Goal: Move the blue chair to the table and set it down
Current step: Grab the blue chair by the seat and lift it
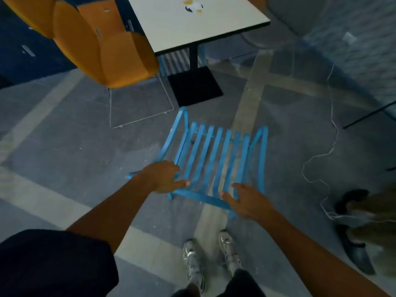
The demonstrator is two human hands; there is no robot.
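The blue chair (214, 159), with a slatted seat, is right in front of me, seen from above. Its front faces the white table (171, 28), whose black base plate (194, 86) lies just beyond it. My left hand (165, 176) curls over the chair's back left corner, thumb along the back rail. My right hand (246, 200) lies on top of the back rail near the right corner with its fingers spread and not wrapped around it. Whether the chair's legs touch the floor I cannot tell.
An orange chair (102, 46) on a wire frame stands left of the table. Another blue chair (182, 60) is tucked under the table's far side. A white cable (321, 159) trails over the floor at right, beside another person's dark shoes (353, 251). My white sneakers (212, 256) are behind the chair.
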